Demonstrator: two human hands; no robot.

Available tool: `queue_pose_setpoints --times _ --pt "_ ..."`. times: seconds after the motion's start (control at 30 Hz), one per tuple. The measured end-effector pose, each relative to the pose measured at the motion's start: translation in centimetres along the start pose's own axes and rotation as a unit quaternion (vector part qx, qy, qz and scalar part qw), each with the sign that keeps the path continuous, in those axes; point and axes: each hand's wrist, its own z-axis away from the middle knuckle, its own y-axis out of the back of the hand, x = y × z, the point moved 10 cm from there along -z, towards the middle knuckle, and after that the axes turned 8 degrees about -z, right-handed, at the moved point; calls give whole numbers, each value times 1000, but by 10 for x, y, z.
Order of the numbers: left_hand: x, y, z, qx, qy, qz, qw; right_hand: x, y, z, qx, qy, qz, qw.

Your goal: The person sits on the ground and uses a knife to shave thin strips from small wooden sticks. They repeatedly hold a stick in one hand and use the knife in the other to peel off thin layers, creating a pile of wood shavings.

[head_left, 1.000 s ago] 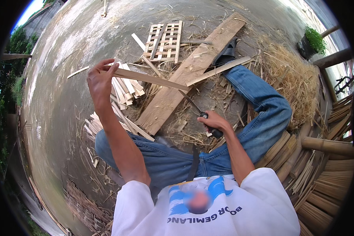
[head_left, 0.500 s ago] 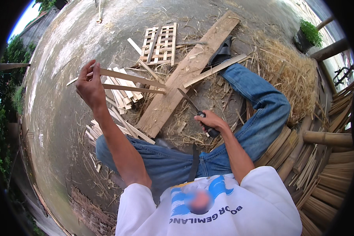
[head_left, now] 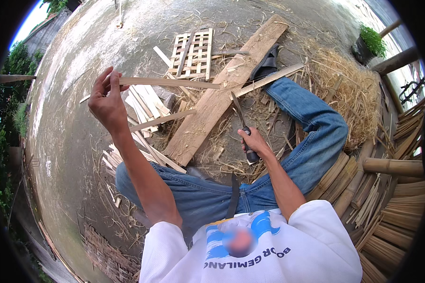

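Observation:
My left hand is raised at the left, its fingers pinching one end of a pale bamboo strip. The strip's other end reaches over a long wooden board that lies slantwise on the ground. A second bamboo strip, apart from the fingers, runs from beside my left forearm to the board. In my right hand is a knife, gripped by its dark handle, blade pointing up and away near the board. A flat bamboo slat slants from the board over my shin.
A woven lattice panel lies beyond the board. Several loose strips are spread left of it, more beside my left knee. A heap of shavings sits at the right, near split bamboo and a potted plant.
One strip in my left hand has swung up and extends farther right. The other has separated from it and dropped lower. The knife has turned more upright, its tip farther right.

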Motion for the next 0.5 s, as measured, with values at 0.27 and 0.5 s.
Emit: queue_pose_setpoints --times 0.27,0.5 --pt "-44 -68 30 -140 156 72 975 6 -10 -2 -19 -4 14 1000" --pt "-39 -93 39 -201 151 228 940 7 -12 1 -26 -10 -28 999"
